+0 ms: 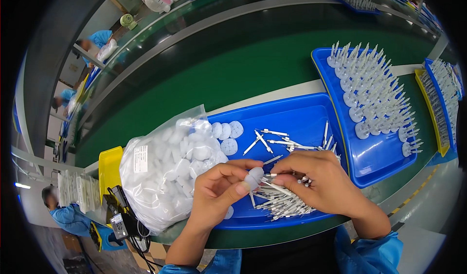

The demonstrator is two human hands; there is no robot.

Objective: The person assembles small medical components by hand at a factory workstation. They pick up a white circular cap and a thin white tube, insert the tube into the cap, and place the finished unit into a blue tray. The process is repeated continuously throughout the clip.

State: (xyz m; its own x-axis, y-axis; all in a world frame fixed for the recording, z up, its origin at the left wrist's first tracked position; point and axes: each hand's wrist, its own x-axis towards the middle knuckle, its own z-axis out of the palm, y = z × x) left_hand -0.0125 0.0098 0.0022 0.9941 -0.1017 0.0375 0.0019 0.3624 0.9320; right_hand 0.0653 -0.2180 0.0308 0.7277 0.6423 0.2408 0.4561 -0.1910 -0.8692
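Observation:
Between the thumb and fingers of my left hand (216,191) is a white round plastic disc (253,179). My right hand (321,179) pinches a thin white stick (270,175), its end meeting the disc; whether it is fitted in cannot be seen. Both hands are over a blue tray (292,106). Loose white sticks (282,206) are heaped in that tray under my hands, and others lie scattered behind them. Several loose discs (228,146) rest at the tray's left side, beside a clear plastic bag (158,186) full of the same discs.
At the right, a second blue tray (367,164) holds rows of discs with upright sticks. Stacked trays (440,108) stand farther right. A yellow bin (111,169) and a black power adapter (119,225) sit left of the bag. A green conveyor belt (219,65) runs behind; people work at far left.

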